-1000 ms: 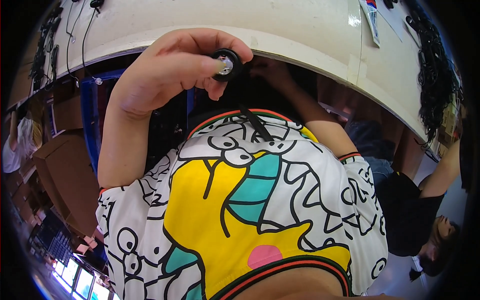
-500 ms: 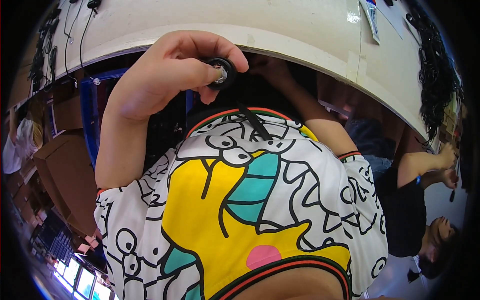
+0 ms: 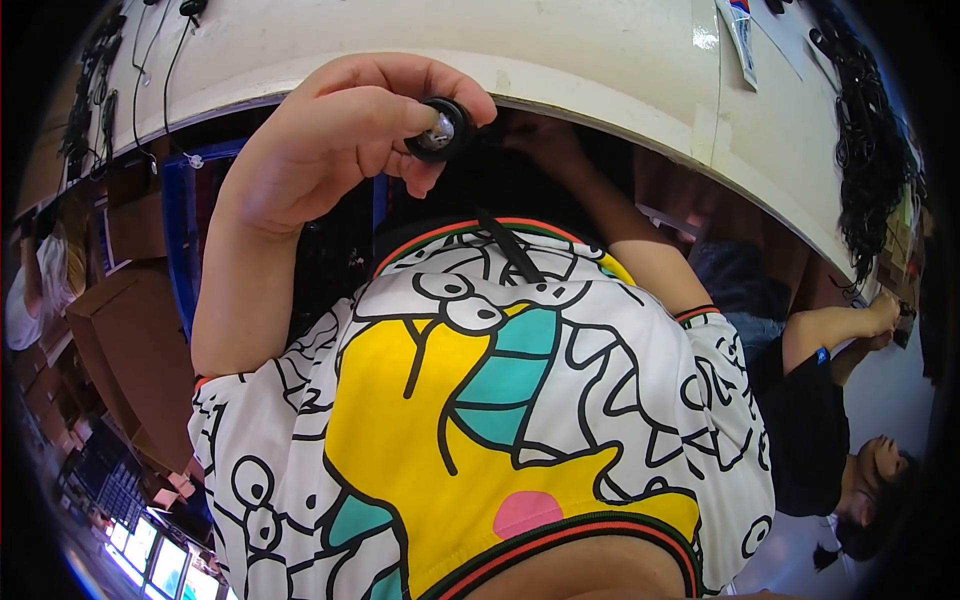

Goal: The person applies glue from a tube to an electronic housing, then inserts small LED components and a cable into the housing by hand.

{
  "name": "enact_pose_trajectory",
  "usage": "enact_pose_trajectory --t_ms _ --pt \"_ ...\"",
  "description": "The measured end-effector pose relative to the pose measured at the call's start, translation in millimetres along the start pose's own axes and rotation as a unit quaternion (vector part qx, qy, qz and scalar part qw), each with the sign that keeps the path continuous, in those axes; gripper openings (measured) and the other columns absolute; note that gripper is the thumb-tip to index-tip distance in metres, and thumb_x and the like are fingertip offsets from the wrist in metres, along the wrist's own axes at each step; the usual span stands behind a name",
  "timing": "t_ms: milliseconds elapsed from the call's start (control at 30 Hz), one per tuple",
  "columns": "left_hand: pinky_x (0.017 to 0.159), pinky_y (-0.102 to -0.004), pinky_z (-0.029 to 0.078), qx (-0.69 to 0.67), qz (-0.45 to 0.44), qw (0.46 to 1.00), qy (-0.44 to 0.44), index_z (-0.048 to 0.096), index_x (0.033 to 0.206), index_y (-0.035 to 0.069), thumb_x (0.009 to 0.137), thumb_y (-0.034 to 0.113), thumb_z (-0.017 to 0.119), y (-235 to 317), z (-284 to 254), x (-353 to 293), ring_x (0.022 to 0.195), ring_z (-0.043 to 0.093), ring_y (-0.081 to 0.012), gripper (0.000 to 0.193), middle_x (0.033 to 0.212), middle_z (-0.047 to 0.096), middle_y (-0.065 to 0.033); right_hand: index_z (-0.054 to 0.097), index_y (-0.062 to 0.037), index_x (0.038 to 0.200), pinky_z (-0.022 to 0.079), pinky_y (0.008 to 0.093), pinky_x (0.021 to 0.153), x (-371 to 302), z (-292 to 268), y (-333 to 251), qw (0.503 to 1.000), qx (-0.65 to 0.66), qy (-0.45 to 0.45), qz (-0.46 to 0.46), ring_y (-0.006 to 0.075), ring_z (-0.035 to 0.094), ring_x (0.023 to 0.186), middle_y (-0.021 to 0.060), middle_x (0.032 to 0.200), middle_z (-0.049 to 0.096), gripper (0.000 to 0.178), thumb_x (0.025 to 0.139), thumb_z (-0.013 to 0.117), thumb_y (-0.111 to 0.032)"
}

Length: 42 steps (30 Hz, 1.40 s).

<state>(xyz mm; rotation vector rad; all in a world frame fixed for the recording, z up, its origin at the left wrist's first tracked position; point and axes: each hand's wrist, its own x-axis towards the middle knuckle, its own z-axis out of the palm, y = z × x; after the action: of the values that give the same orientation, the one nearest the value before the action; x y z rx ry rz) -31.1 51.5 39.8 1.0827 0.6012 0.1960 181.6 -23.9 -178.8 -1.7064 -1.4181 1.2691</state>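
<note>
My left hand [image 3: 350, 140] is raised at the table's near edge, its thumb and fingers closed on a small round black part [image 3: 459, 128]. The part has a ring-like rim and a shiny silvery centre, and the thumb tip presses on that centre. Its exact kind cannot be made out. Under the table edge, in deep shadow, my right hand [image 3: 545, 140] is only partly visible. Its fingers are too dark to read, and so is anything they may touch.
The white table [image 3: 600, 60] spans the top. Thin black cables [image 3: 180, 60] lie at its left, a thick black cable bundle [image 3: 868, 170] and a tube [image 3: 741, 40] at its right. Cardboard boxes [image 3: 130, 360] stand at left. Another person [image 3: 810, 430] is at right.
The round part has turned in my left hand, and the thumb has shifted up on it. My right hand stays under the table edge. The other person's arms have moved slightly.
</note>
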Motion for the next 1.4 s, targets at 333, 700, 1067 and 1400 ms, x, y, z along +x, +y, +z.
enact_pose_trajectory --t_ms 333,700,1067,1400 --pt "0.051 -0.0189 0.041 0.052 0.003 0.999 -0.001 0.054 0.094 -0.006 0.066 0.018 0.055 -0.4 0.1 -2.3 0.059 0.050 -0.0108 0.036 0.092 0.053 -0.0104 0.061 -0.0067 0.081 0.044 0.0286 0.075 1.6 0.9 3.5 1.000 -0.009 -0.017 -0.016 0.0166 0.057 0.080 0.0072 0.082 0.061 0.019 0.067 0.067 -0.017" --pt "0.050 -0.0187 0.043 -0.007 0.003 1.000 -0.002 0.055 0.096 -0.005 0.069 0.019 0.056 -7.1 3.5 0.4 0.058 0.052 -0.0105 0.036 0.086 0.056 -0.0086 0.061 -0.0064 0.077 0.046 0.0292 0.073 7.4 -0.1 13.4 0.997 -0.040 0.004 -0.060 0.0167 0.057 0.079 0.0064 0.079 0.061 0.019 0.063 0.070 -0.015" --pt "0.052 -0.0175 0.044 0.090 0.005 0.994 0.055 0.055 0.097 -0.005 0.076 0.019 0.053 -2.8 12.9 0.2 0.059 0.052 -0.0070 0.033 0.086 0.056 -0.0076 0.061 -0.0075 0.079 0.045 0.0288 0.072 4.1 6.8 12.2 0.998 -0.041 -0.033 -0.043 0.0165 0.057 0.078 0.0074 0.080 0.061 0.016 0.066 0.068 -0.016" --pt "0.066 -0.0236 0.044 -0.045 0.022 0.998 -0.021 0.046 0.112 -0.010 0.071 0.022 0.047 -11.3 7.5 3.8 0.067 0.052 -0.0140 0.052 0.102 0.051 -0.0150 0.062 -0.0080 0.079 0.045 0.0285 0.068 1.2 13.6 16.1 0.994 0.004 -0.097 -0.047 0.0134 0.056 0.070 0.0060 0.073 0.061 0.015 0.069 0.067 -0.018"
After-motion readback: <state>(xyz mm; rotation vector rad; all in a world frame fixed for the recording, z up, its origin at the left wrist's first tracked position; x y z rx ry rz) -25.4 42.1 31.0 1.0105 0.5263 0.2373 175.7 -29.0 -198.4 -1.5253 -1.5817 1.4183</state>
